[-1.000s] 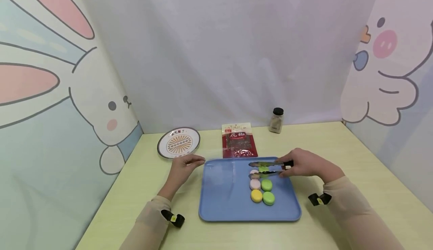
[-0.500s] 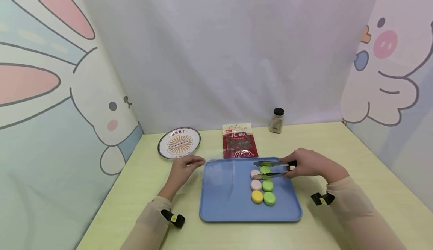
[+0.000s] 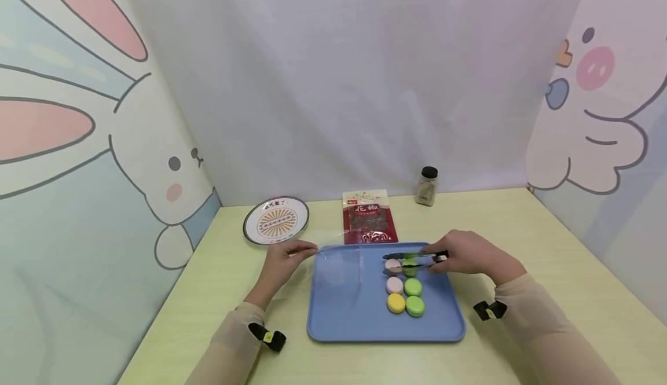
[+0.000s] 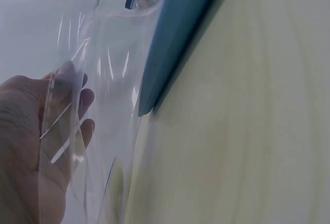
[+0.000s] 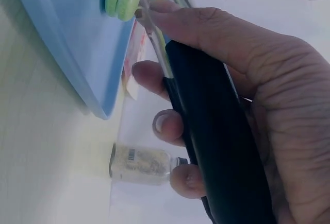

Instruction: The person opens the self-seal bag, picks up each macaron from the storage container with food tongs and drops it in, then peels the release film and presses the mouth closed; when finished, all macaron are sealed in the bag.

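Note:
My left hand point(image 3: 282, 263) pinches the edge of a clear plastic bag point(image 4: 113, 54), which spreads over the left part of a blue tray point(image 3: 339, 324). My right hand point(image 3: 469, 252) grips metal tongs point(image 3: 417, 255) by their black handles point(image 5: 214, 131). Over the tray's far right part, the tongs' arms stand apart at the far pair of macarons, a pink macaron point(image 3: 393, 266) and a green macaron point(image 3: 410, 264). Whether they touch either is unclear. Nearer lie another pink macaron point(image 3: 394, 285), a yellow macaron point(image 3: 396, 303) and two more green macarons point(image 3: 413, 287).
Behind the tray lies a red spice packet point(image 3: 370, 217). A round patterned plate point(image 3: 276, 220) sits at the back left, and a black-lidded jar point(image 3: 426, 188) at the back right. A white curtain point(image 3: 354, 84) hangs behind the table point(image 3: 250, 350).
The right hand and tongs shift slightly right, then back left over the far macarons. The gap between the tongs' arms has narrowed a little. The left hand stays nearly still with the bag.

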Available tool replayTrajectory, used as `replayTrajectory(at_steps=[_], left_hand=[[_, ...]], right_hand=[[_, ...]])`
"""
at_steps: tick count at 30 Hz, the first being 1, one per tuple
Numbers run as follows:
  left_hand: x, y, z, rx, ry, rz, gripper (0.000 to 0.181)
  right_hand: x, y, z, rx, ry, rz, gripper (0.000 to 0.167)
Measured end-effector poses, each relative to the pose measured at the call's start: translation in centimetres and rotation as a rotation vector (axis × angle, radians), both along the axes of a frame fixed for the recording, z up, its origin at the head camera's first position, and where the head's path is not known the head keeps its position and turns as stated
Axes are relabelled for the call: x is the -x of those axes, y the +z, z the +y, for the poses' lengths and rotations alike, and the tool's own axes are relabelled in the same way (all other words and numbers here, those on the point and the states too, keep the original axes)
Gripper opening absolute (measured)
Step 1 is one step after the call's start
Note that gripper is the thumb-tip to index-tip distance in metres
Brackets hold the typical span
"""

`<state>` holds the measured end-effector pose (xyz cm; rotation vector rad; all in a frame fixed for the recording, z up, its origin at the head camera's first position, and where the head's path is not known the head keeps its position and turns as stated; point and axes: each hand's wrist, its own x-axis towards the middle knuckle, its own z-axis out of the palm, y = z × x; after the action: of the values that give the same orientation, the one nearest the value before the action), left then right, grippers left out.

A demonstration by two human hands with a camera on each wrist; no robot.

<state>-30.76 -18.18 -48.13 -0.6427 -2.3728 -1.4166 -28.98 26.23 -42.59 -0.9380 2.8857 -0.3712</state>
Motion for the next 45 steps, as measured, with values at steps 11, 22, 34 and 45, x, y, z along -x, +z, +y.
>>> replayTrajectory(at_steps=[11, 22, 34, 45], left_hand=[[-0.1, -0.1, 0.0, 0.001, -0.003, -0.002, 0.008], [-0.1, 0.0, 0.1, -0.008, -0.006, -0.02, 0.007], [-0.2, 0.0, 0.3, -0.071, -0.01, -0.014, 0.008], [-1.5, 1.8, 0.8, -0.173, -0.095, 0.024, 0.014]], right_hand=[[-0.2, 0.6, 0.2, 0.013, -0.004, 0.004, 0.04], [-0.2, 0.6, 0.2, 0.137, 0.059, 0.089, 0.042], [1.0, 0.4, -6.7, 0.136, 0.211, 0.243, 0.036], [2.4, 0.8, -13.2, 0.03, 0.251, 0.345, 0.039]])
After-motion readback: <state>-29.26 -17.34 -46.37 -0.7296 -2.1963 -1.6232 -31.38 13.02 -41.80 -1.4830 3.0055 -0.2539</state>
